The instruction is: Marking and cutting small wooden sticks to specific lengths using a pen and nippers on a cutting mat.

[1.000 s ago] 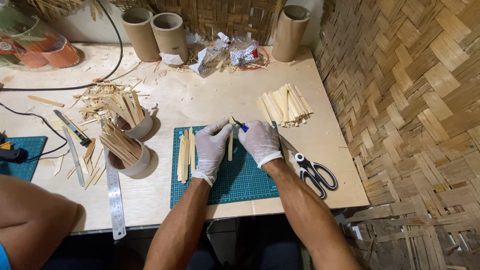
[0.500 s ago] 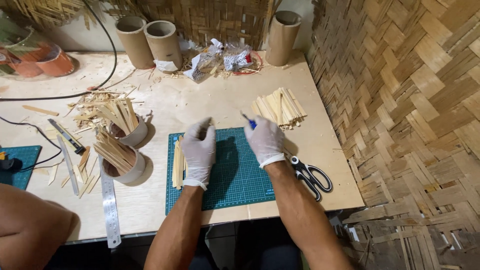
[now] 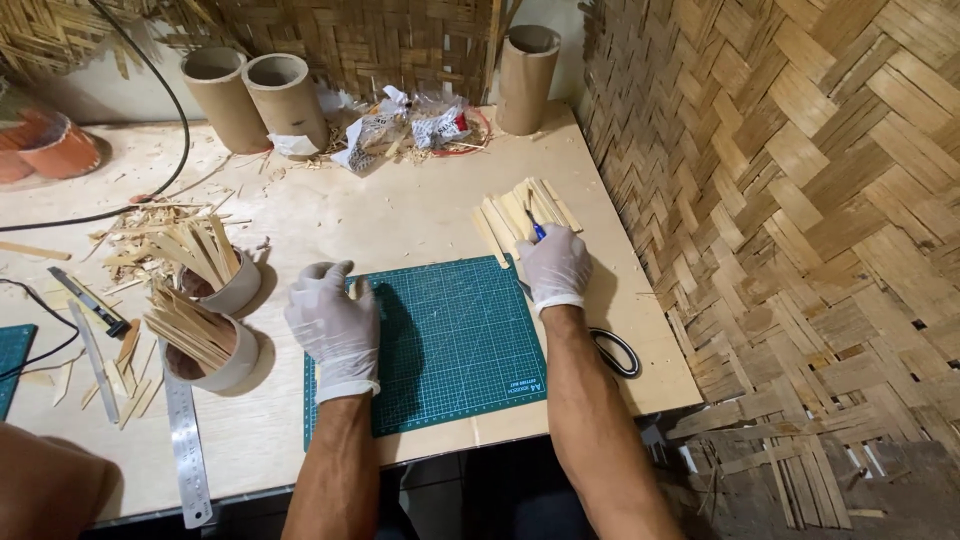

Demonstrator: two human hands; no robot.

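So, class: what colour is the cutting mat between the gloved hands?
Dark green cutting mat with a pale grid; head view.

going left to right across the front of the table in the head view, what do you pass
Steel ruler → cup of bamboo strips → left hand → green cutting mat → right hand → scissors.

Head view, steeply down onto worktable (image 3: 420, 215)
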